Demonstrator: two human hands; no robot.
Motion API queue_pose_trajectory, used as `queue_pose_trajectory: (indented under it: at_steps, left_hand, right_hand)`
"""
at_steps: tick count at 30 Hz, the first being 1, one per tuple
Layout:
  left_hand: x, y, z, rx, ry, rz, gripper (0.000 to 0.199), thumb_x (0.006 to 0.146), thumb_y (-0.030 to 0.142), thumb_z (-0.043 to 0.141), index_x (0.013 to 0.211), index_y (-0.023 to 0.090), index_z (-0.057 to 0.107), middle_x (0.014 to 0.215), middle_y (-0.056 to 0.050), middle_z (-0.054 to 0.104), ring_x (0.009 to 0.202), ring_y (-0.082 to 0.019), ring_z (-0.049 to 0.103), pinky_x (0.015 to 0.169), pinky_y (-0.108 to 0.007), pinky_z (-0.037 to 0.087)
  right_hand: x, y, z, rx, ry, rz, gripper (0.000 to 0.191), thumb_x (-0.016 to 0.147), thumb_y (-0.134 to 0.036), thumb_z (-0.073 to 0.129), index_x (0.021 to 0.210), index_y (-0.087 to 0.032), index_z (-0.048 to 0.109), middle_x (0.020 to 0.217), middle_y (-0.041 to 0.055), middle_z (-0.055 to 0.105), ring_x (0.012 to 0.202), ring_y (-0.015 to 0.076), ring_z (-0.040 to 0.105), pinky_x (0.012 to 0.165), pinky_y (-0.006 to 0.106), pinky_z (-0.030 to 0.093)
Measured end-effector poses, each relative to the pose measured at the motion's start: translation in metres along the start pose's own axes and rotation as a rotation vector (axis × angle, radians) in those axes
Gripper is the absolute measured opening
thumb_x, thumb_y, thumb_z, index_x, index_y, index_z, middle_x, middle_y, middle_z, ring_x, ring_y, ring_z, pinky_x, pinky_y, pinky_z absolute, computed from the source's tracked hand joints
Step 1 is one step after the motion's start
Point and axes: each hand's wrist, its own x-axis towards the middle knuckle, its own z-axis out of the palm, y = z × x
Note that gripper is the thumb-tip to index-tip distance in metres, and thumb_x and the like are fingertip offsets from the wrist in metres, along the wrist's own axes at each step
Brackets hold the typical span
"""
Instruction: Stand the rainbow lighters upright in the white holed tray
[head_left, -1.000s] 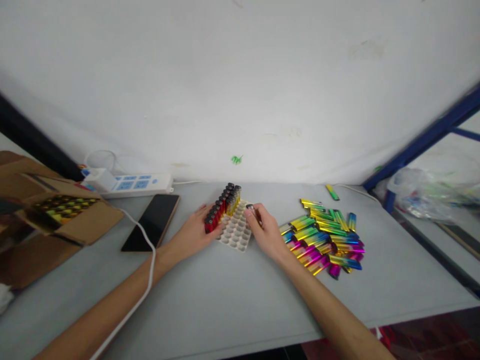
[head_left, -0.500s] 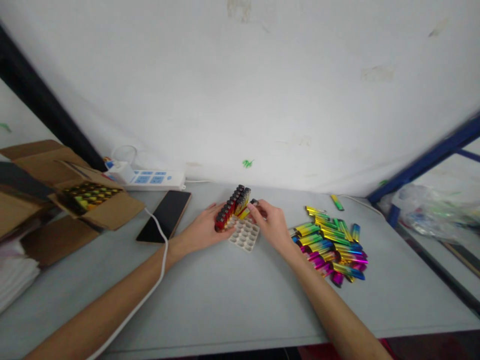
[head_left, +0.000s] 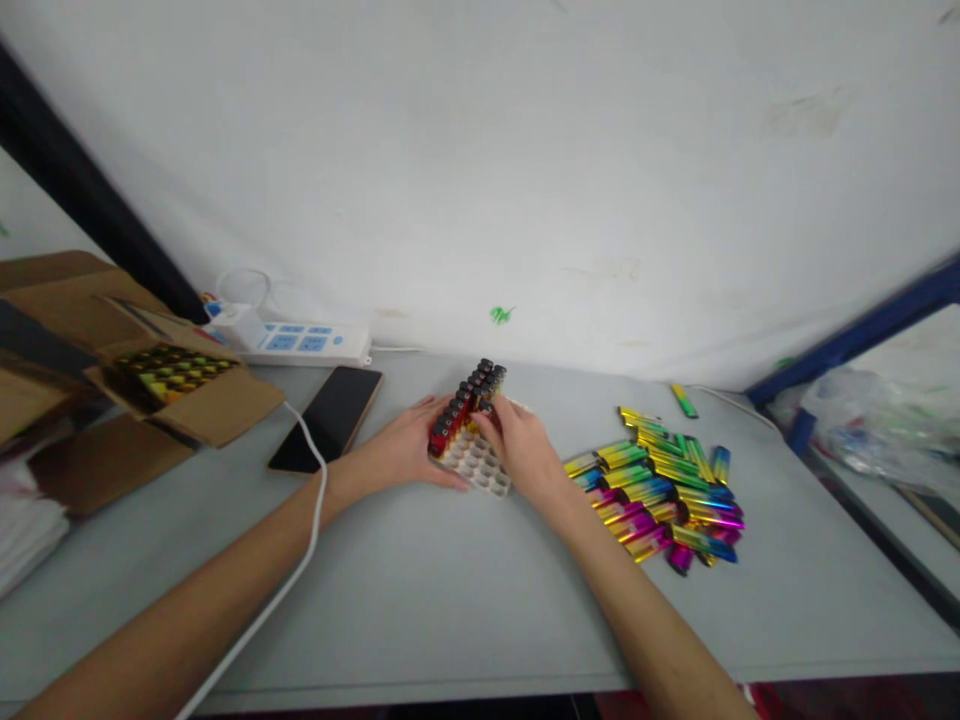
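A white tray (head_left: 475,462) with rows of holes lies on the table in front of me. Red and gold lighters (head_left: 457,408) with black tops stand upright in rows along its left and far part. My left hand (head_left: 411,445) is closed round the tray's left side, thumb along the near edge. Over the tray, my right hand (head_left: 519,445) pinches a black-topped lighter (head_left: 486,408) beside the standing rows; most of that lighter is hidden by the fingers. To the right lies a loose pile of shiny lighters (head_left: 660,490) in yellow, green, blue and pink.
An open cardboard box (head_left: 225,405) filled with yellow, black-topped pieces stands at the left. A dark phone (head_left: 327,418) lies near a white power strip (head_left: 315,343) by the wall. A white cable (head_left: 319,500) crosses over my left forearm. A plastic bag (head_left: 862,420) is at the far right.
My right hand has moved slightly left and down over the tray, bringing its lighter from a tilted position to the standing rows. My left hand stays at the tray. The view has shifted slightly.
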Motion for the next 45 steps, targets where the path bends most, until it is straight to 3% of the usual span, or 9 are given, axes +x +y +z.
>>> queue_pose_trajectory:
  at_steps: [4, 12, 19, 24, 30, 34, 39, 45]
  left_hand:
    - [0.001, -0.003, 0.002, 0.028, 0.023, 0.005, 0.087, 0.059, 0.056, 0.099, 0.134, 0.026, 0.067, 0.138, -0.01, 0.075, 0.127, -0.037, 0.07, 0.117, -0.053, 0.055]
    - [0.002, 0.0, -0.002, 0.111, 0.015, -0.025, 0.084, 0.065, 0.062, 0.094, 0.133, 0.019, 0.067, 0.133, -0.012, 0.076, 0.119, -0.039, 0.073, 0.113, -0.054, 0.058]
    - [0.002, 0.0, -0.002, 0.094, 0.036, -0.007, 0.084, 0.063, 0.062, 0.095, 0.132, 0.023, 0.067, 0.135, -0.012, 0.077, 0.122, -0.038, 0.073, 0.114, -0.053, 0.058]
    - [0.001, -0.005, 0.0, 0.111, 0.033, 0.003, 0.089, 0.062, 0.06, 0.096, 0.137, 0.023, 0.066, 0.139, -0.014, 0.075, 0.126, -0.04, 0.072, 0.119, -0.057, 0.053]
    - [0.002, -0.011, 0.004, 0.103, 0.026, 0.029, 0.089, 0.058, 0.059, 0.099, 0.135, 0.025, 0.068, 0.14, -0.014, 0.075, 0.132, -0.042, 0.07, 0.124, -0.06, 0.049]
    - [0.001, -0.015, 0.007, 0.083, 0.054, 0.027, 0.096, 0.056, 0.059, 0.1, 0.14, 0.026, 0.066, 0.147, -0.014, 0.071, 0.137, -0.041, 0.066, 0.122, -0.056, 0.051]
    - [0.002, -0.012, 0.006, 0.08, 0.033, 0.034, 0.095, 0.058, 0.062, 0.098, 0.139, 0.027, 0.066, 0.146, -0.012, 0.072, 0.135, -0.04, 0.068, 0.127, -0.059, 0.045]
    - [0.0, -0.018, 0.01, 0.116, 0.035, -0.067, 0.085, 0.06, 0.065, 0.093, 0.129, 0.02, 0.07, 0.129, -0.013, 0.078, 0.119, -0.04, 0.074, 0.109, -0.053, 0.061]
  right_hand:
    - [0.002, -0.009, 0.003, -0.113, -0.079, 0.092, 0.024, 0.113, -0.04, 0.053, 0.122, -0.019, 0.06, 0.1, 0.0137, 0.078, 0.085, 0.0273, 0.073, 0.07, 0.033, 0.047]
    - [-0.002, -0.003, 0.001, -0.17, -0.085, 0.058, 0.026, 0.11, -0.043, 0.061, 0.105, -0.018, 0.067, 0.109, 0.013, 0.075, 0.095, 0.024, 0.072, 0.079, 0.032, 0.05]
    - [-0.002, 0.006, 0.008, -0.073, -0.055, 0.029, 0.02, 0.107, -0.038, 0.066, 0.106, -0.018, 0.066, 0.106, 0.0101, 0.072, 0.096, 0.0227, 0.068, 0.082, 0.032, 0.051]
    - [-0.004, 0.017, 0.002, 0.09, 0.02, -0.01, 0.021, 0.095, -0.025, 0.082, 0.109, -0.018, 0.068, 0.111, 0.0087, 0.068, 0.095, 0.0199, 0.066, 0.086, 0.032, 0.053]
    - [-0.003, 0.018, -0.006, 0.137, -0.024, 0.007, 0.009, 0.092, -0.016, 0.081, 0.097, -0.016, 0.075, 0.096, 0.0049, 0.066, 0.081, 0.0162, 0.063, 0.08, 0.029, 0.052]
    - [-0.003, 0.017, -0.008, 0.135, -0.049, -0.039, 0.009, 0.092, -0.011, 0.077, 0.1, -0.014, 0.076, 0.092, 0.0041, 0.067, 0.079, 0.0156, 0.062, 0.08, 0.029, 0.051]
    - [-0.003, 0.019, -0.009, 0.161, -0.052, -0.048, 0.007, 0.091, -0.011, 0.078, 0.097, -0.015, 0.077, 0.092, 0.0044, 0.067, 0.077, 0.015, 0.061, 0.078, 0.027, 0.05]
    - [0.002, 0.024, -0.011, 0.176, -0.088, -0.097, 0.005, 0.091, -0.012, 0.078, 0.094, -0.015, 0.075, 0.094, 0.0049, 0.067, 0.078, 0.0149, 0.061, 0.076, 0.026, 0.048]
